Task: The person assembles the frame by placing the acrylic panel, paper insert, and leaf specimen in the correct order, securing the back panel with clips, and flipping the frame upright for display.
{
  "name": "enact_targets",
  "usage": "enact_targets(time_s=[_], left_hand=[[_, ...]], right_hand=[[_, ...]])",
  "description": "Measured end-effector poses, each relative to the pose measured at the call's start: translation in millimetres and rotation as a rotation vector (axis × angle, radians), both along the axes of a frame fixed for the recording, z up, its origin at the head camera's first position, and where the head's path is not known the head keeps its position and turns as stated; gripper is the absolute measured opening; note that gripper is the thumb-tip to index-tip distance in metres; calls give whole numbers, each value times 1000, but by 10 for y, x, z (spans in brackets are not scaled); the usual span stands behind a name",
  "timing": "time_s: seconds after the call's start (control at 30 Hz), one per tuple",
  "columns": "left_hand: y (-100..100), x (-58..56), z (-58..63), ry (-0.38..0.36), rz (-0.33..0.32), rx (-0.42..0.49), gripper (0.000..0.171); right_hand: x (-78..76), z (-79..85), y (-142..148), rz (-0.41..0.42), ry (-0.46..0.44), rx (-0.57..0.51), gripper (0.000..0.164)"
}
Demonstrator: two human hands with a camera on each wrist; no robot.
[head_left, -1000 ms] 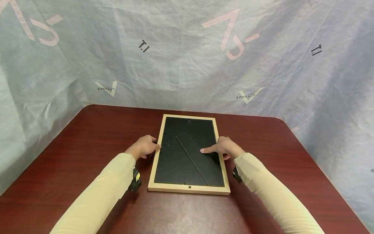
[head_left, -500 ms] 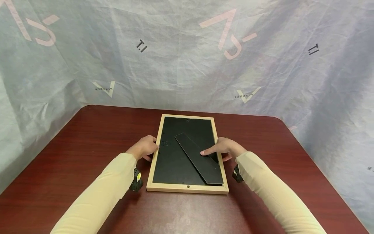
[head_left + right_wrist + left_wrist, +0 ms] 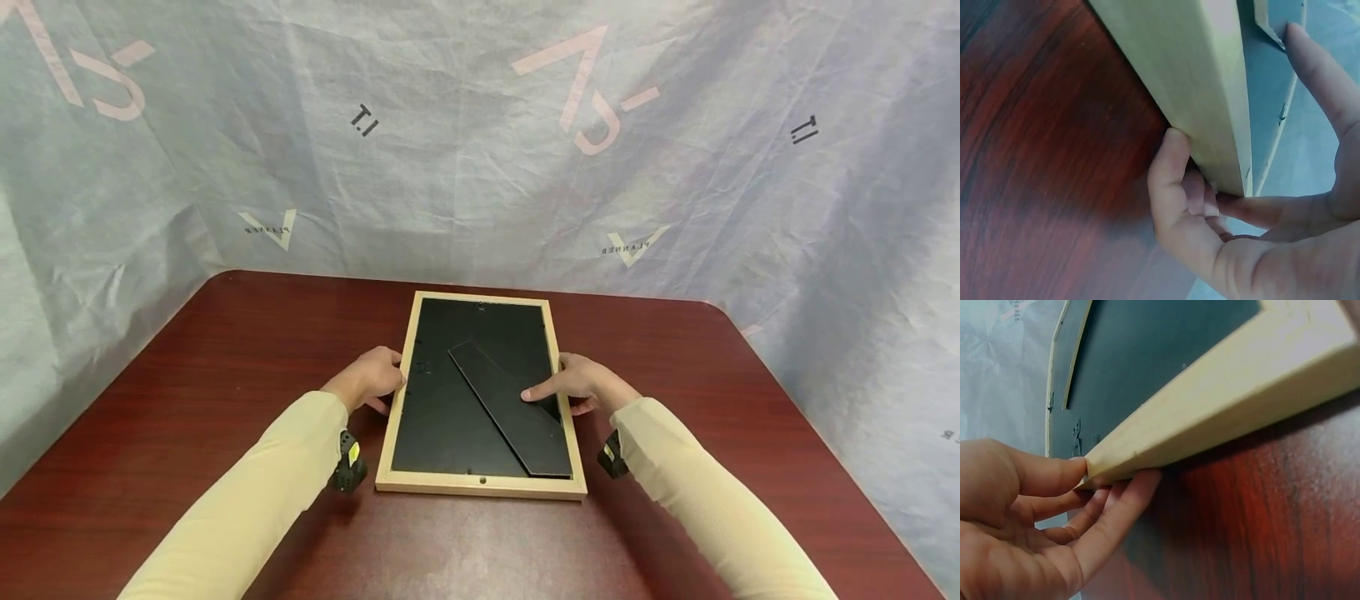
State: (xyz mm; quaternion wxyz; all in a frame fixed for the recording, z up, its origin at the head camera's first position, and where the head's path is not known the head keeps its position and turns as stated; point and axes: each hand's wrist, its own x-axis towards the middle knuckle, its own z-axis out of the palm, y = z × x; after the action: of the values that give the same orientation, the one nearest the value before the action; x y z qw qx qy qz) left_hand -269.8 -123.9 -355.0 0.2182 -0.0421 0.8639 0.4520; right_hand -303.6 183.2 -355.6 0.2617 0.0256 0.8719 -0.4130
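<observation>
A picture frame with a pale wooden border lies face down, its black backing board facing up. Across the board runs a black stand leg, slanting to the lower right. My left hand grips the frame's left side; in the left wrist view the thumb is on the border and the fingers curl at its lower edge. On the opposite side my right hand holds the border, fingers curled at its underside, while the thumb reaches in and touches the stand leg's edge.
The frame is on a dark red wooden table with rounded far corners. Grey printed fabric hangs behind and along both sides. Each wrist carries a small black camera, the left one beside the frame's lower left.
The stand leg's lower end rose slightly off the backing, then sank a little. My right thumb has slid slightly right and nearer along the leg. The left hand keeps its hold.
</observation>
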Motion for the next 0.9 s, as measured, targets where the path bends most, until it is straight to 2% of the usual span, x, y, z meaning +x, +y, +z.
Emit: enact_targets(time_s=[0.1, 0.43, 0.57, 0.73, 0.9], left_hand=[[0, -1, 22, 34, 11, -3, 52], [20, -29, 88, 219, 39, -40, 55], [36, -46, 127, 275, 66, -21, 57], [48, -52, 161, 338, 110, 45, 57], [43, -55, 198, 401, 130, 55, 58]], right_hand=[[-7, 26, -10, 1, 38, -4, 101], [-29, 156, 8, -13, 194, -34, 102], [-43, 204, 26, -2, 275, 3, 105], [-49, 265, 28, 2, 390, 32, 113], [-56, 311, 32, 3, 487, 72, 113]])
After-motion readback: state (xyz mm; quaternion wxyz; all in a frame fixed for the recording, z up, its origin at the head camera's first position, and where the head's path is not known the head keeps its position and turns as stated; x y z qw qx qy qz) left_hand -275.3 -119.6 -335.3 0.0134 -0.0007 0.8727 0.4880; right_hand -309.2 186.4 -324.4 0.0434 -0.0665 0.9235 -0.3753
